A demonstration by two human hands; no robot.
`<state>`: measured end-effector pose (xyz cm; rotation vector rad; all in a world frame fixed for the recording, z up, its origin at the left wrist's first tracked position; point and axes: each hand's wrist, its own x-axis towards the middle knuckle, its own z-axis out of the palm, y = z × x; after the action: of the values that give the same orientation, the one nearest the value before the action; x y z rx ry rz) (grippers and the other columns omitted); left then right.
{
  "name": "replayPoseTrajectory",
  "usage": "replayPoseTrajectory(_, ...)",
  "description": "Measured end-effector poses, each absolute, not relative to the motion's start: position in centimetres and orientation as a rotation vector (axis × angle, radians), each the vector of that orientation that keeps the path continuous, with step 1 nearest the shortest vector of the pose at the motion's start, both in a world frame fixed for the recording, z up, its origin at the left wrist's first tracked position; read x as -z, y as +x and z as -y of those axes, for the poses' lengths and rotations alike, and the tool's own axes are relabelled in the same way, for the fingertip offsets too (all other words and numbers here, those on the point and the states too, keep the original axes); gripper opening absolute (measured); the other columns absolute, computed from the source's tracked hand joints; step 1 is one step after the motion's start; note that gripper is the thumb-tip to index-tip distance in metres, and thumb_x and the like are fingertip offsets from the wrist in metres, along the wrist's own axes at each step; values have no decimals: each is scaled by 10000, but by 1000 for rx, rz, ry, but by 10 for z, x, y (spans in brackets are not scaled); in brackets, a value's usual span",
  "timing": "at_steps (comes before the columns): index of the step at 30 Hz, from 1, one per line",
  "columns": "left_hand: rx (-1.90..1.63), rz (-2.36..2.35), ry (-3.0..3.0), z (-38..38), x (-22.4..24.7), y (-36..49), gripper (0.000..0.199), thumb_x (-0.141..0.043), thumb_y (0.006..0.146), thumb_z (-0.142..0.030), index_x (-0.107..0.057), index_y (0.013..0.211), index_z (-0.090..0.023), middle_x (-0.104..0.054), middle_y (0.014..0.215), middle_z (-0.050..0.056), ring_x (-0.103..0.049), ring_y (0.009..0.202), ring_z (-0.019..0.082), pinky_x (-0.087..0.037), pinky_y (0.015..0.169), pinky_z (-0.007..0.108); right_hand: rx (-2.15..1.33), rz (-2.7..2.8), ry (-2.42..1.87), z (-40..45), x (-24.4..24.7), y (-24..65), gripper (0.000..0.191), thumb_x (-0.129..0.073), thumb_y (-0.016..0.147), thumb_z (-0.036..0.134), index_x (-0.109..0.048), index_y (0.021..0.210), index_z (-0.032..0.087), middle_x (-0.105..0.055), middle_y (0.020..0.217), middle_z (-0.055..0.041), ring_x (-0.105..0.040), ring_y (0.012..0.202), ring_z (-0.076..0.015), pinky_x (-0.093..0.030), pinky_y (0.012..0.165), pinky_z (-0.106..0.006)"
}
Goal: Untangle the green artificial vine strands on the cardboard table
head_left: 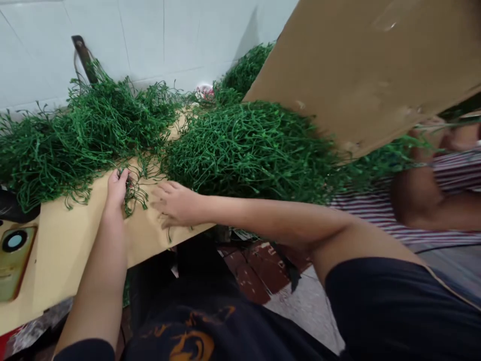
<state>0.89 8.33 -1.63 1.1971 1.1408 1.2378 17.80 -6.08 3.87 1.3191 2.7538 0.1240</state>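
My left hand (pixel 117 189) is closed, thumb against fingers, on a small bunch of green artificial stems (pixel 136 194) with tiny budded tips. The bunch hangs over a tan board (pixel 146 235). To its right, my right hand (pixel 178 204) is palm down just over or on the board, fingers spread and slightly blurred, with nothing seen in it. A large heap of the same green stems (pixel 248 145) lies just beyond my right hand. Another heap (pixel 101 125) spreads along the wall beyond my left hand.
A large cardboard sheet (pixel 361 75) slants over the right heap. A phone (pixel 17 260) lies at the left edge of the board. Against the tiled wall (pixel 143 40) leans a dark bar (pixel 84 57). At the right, another person's arm (pixel 421 195) shows beside striped cloth.
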Motion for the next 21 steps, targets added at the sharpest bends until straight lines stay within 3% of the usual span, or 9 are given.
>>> replayPoseTrajectory(2,-1278,-1150,1191,-78,16,9,110,-560,779,-169,-531,675,-148,-493,519,-64,-444,419,49,-381,404,158,-37,-2815,1239,82,-25,178,681,-469,828,622,-490,1326,157,-421,1387,-151,-364,1261,-356,-263,1067,-474)
replayPoseTrajectory(5,-1316,-1151,1141,-68,15,6,129,-536,813,-156,-527,684,-148,-502,505,-64,-448,406,48,-372,402,155,17,-2757,1341,101,-14,190,587,-465,880,502,-466,1337,132,-440,1360,-164,-416,1228,-314,-300,1054,-437)
replayPoseTrajectory(8,-1323,-1154,1043,-55,12,3,154,-512,852,-164,-542,702,-142,-519,488,-56,-464,404,47,-373,414,146,95,-2607,1468,111,-20,201,469,-516,879,398,-539,1243,102,-516,1257,-169,-479,1170,-267,-340,1030,-393)
replayPoseTrajectory(11,-1352,-1097,908,-35,8,2,200,-500,889,-227,-566,724,-134,-557,516,-36,-512,438,47,-397,448,141,182,-2545,1469,117,-35,199,389,-556,860,379,-616,1116,92,-580,1137,-161,-512,1129,-276,-392,977,-398)
replayPoseTrajectory(16,-1267,-984,711,6,6,3,210,-487,905,-246,-614,797,-119,-656,639,14,-611,535,77,-451,514,172,285,-2885,1676,110,-47,175,379,-459,914,385,-607,1081,78,-586,1109,-168,-526,1079,-250,-419,957,-387)
replayPoseTrajectory(21,-1238,-884,654,34,9,9,278,-396,930,-193,-645,846,-103,-721,755,73,-691,753,132,-519,784,251,698,-2875,2198,87,-33,148,417,-513,885,369,-524,1144,43,-569,1143,-194,-533,1090,-243,-435,944,-362)
